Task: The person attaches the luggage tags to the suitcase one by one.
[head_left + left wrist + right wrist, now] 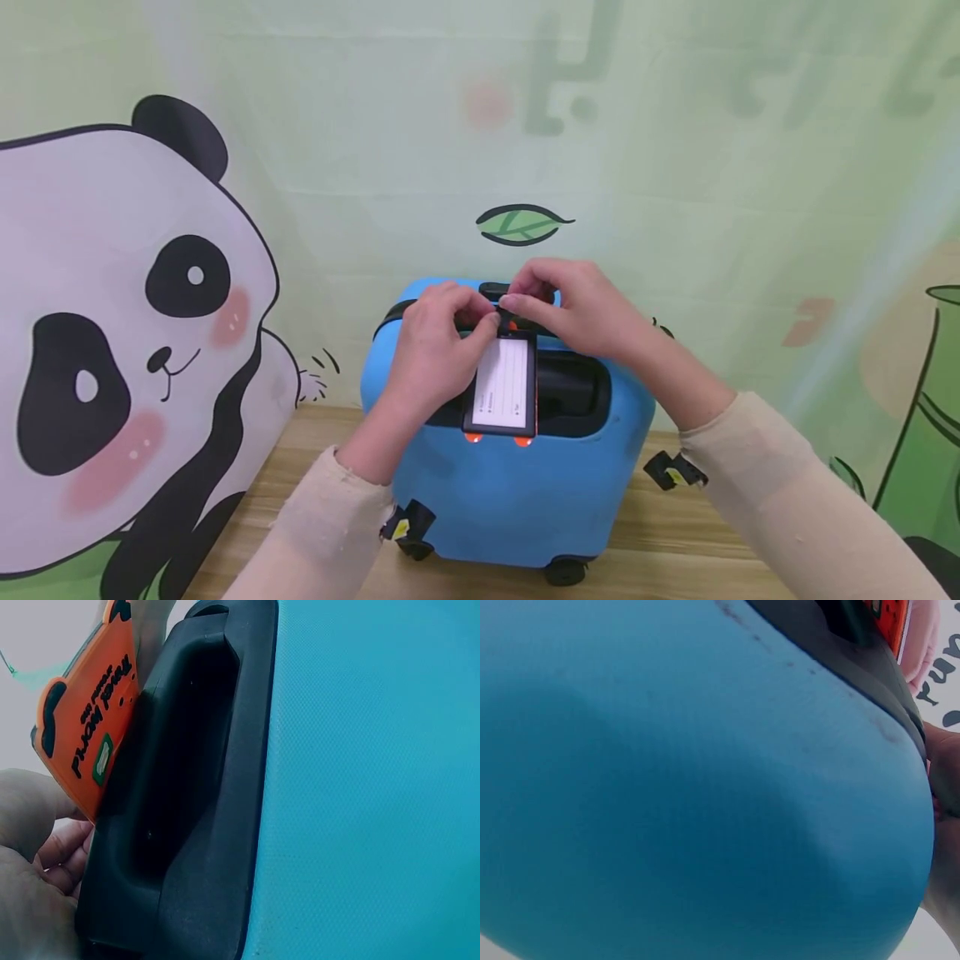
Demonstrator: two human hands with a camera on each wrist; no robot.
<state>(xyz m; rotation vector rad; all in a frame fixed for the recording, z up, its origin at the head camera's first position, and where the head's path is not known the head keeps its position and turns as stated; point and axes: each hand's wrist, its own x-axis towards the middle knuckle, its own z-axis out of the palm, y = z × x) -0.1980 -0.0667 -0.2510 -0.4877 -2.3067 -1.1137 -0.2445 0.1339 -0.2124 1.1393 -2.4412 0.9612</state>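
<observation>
A blue suitcase (510, 508) stands upright, with a black recessed handle (577, 387) on its near face. A luggage tag (501, 385) hangs over that recess, its white write-on card facing up and its orange back showing in the left wrist view. My left hand (444, 346) pinches the tag's top end between thumb and fingers. Close beside it, my right hand (588, 308) has thumb and fingertips together at the dark strap near the suitcase's top handle (493, 290). Fingers hide most of the strap. In the right wrist view the suitcase side (705, 787) covers most of the hand.
The suitcase rests on a wood-grain surface (697, 533), with black wheels (565, 571) at its lower edge. Behind it hangs a pale green backdrop (360, 167) printed with a large panda (135, 250) and a leaf.
</observation>
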